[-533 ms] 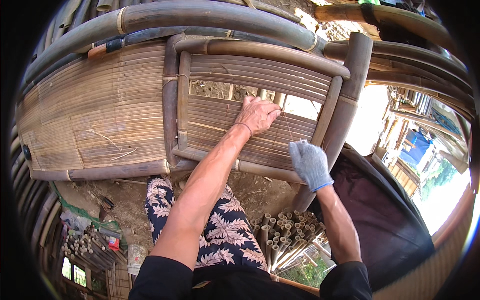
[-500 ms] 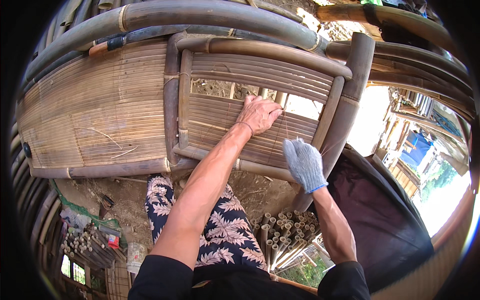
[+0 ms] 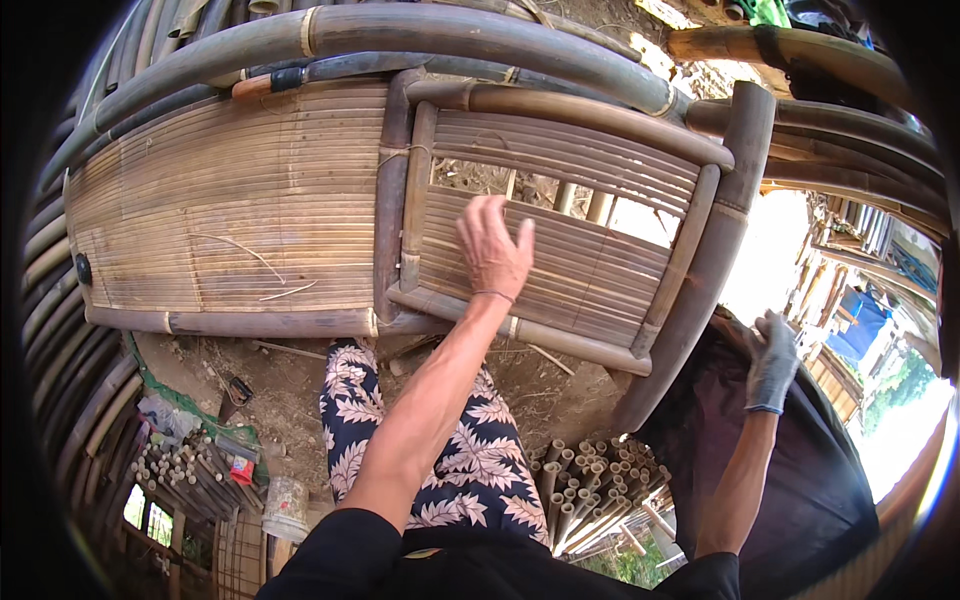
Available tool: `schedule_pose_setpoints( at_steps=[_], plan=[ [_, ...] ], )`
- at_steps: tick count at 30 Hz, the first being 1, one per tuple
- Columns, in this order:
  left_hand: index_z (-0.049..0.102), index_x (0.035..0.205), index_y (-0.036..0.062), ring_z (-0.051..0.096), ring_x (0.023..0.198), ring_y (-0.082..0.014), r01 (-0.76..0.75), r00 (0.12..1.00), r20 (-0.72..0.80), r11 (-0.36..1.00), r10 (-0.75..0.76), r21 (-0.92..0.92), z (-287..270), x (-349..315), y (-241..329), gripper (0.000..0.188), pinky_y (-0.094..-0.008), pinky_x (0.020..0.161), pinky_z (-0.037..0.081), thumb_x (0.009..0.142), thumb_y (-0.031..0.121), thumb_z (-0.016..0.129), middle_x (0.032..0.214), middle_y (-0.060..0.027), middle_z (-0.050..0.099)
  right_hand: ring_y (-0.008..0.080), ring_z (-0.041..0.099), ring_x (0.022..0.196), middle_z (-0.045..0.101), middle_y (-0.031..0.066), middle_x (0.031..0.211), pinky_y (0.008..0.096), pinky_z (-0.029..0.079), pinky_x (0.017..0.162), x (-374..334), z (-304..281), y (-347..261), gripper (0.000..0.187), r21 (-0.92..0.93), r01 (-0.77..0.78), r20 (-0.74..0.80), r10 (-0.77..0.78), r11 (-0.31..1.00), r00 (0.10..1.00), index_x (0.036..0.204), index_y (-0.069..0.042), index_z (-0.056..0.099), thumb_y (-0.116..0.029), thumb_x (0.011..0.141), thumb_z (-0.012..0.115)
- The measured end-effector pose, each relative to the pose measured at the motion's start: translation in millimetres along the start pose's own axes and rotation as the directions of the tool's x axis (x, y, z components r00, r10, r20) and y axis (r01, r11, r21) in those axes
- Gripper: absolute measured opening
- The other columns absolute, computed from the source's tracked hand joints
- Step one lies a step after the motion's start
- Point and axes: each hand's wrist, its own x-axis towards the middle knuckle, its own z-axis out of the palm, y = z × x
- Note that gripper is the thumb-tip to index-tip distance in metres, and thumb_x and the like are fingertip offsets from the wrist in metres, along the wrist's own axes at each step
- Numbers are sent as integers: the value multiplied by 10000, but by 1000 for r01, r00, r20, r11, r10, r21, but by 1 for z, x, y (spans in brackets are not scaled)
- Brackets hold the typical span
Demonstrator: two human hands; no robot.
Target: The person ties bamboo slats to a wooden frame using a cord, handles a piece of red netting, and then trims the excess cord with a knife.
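Note:
My bare left hand (image 3: 495, 245) hovers over a framed panel of thin bamboo slats (image 3: 590, 275), fingers apart and nothing in them. Its wrist wears a thin cord. Beyond the fingers is a long gap in the slats, with ground and short bamboo pieces visible through it. My right hand (image 3: 772, 362), in a grey knitted glove with a blue cuff, is off to the right, above a dark cloth cover (image 3: 790, 460). Its fingers are bent together; whatever they may hold is too small or blurred to make out. A stout bamboo post (image 3: 690, 290) stands between the panel and the glove.
A wider slatted bamboo surface (image 3: 240, 220) adjoins the panel on the left, with loose fibre strips on it. A thick bamboo rail (image 3: 480, 40) runs along the far side. Bundled bamboo tubes (image 3: 595, 490) stand below right. A white bucket (image 3: 287, 505) is at lower left.
My left hand has lifted from the slats by the gap and opened. The gloved right hand has swung right, away from the panel. The view has shifted slightly.

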Motion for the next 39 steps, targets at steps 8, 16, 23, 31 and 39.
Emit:
schedule_pose_setpoints(
  at_steps=[8, 16, 23, 31, 39],
  plan=[
    [595, 871, 39, 628, 740, -373, 560, 610, 754, 806, -243, -193, -76, -30, 8, 304, -479, 718, 483, 998, 300, 505, 750, -193, 623, 253, 577, 1089, 598, 180, 1141, 392, 446, 995, -126, 101, -55, 419, -483, 208, 148, -154, 850, 977, 1260, 47, 551, -187, 917, 606],
    [519, 1357, 11, 519, 1280, -289, 519, 427, 818, 635, 386, -571, -132, -48, 46, 519, -383, 1085, 415, 846, 24, 431, 1384, -193, 535, 253, 695, 800, 699, 151, 1075, 380, 560, 764, -174, 162, -91, 234, 0, 903, 751, -596, 430, 285, 1139, -20, 662, -143, 944, 624],
    [511, 1355, -1, 476, 1320, -324, 107, 964, 267, 919, -3, -378, -27, 83, -32, 465, -484, 1164, 312, 899, 80, 472, 1356, -209, 548, 89, 596, 761, 686, 34, 865, 253, 498, 698, -93, 135, -103, 220, -163, 443, 61, -439, 882, 896, 1011, 27, 710, -180, 962, 656],
    [645, 1085, 73, 631, 960, -362, -232, 785, 596, 972, 171, 28, -10, 70, -70, 283, -514, 967, 406, 943, 262, 491, 894, -161, 696, 270, 653, 810, 675, 98, 829, 420, 498, 680, -90, 312, -18, 165, -599, 798, 719, -481, -64, 502, 767, -121, 728, -202, 827, 598],
    [678, 1050, 122, 661, 1014, -365, -46, 494, 863, 988, -107, 149, 14, 109, -63, 319, -496, 939, 365, 923, 270, 426, 1017, -182, 712, 390, 691, 906, 703, 233, 975, 458, 559, 794, -41, 389, 13, 220, -99, 987, 995, -3, 128, 100, 920, -37, 736, -136, 849, 553]
  ],
)
